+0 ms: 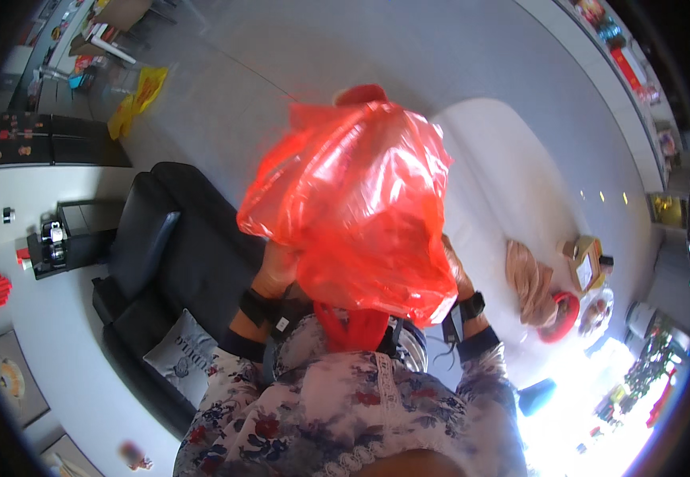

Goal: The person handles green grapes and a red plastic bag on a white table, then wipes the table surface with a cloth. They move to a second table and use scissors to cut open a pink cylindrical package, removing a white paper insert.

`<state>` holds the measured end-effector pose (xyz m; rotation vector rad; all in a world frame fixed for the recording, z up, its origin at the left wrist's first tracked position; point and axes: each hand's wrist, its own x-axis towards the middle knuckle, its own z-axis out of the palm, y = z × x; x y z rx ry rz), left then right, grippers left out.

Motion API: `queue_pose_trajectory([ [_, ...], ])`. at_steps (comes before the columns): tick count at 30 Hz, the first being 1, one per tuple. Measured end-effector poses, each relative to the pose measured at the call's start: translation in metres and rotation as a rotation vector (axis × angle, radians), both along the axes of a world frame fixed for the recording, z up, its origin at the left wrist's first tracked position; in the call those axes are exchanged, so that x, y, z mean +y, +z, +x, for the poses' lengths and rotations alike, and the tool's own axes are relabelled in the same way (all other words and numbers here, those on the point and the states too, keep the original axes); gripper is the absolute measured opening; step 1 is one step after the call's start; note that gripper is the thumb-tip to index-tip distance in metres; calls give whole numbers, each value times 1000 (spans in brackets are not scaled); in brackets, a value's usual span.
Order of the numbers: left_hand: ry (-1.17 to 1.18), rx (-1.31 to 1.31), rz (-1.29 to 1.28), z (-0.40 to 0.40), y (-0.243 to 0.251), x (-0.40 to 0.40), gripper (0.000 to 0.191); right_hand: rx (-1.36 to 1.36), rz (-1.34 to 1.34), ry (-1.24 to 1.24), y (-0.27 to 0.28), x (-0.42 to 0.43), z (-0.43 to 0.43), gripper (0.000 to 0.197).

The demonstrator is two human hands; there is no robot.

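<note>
A large, crumpled red plastic bag (369, 197) is raised in front of my chest, thin, shiny and partly see-through. My left hand (278, 268) holds its lower left side, and my right hand (456, 265) grips its right side. Most of my fingers are hidden behind the film. Beyond the bag's far edge a red, rounded thing (361, 94) sticks out; what it is cannot be made out. Close to my body, red material (354, 331) hangs below the bag. Both wrists wear black bands.
To my left stands a black sofa (196, 238) with a grey cushion (183, 355). A pale table (500, 149) on my right bears a brown cloth (527, 280), a red round tray (562, 317) and a box (586, 265). A yellow bag (142, 95) lies on the floor.
</note>
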<state>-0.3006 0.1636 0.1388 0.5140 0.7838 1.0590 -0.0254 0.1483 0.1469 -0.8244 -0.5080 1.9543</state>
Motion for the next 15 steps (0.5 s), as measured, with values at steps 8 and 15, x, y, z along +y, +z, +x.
queue_pose_trajectory([
  [8,150,153,-22,-78,-36,40,32,-69,16,54,-61,60,-72,46],
  [15,500,183,-368,-178,-67,19,9,-198,-33,-24,-61,156,-155,40],
])
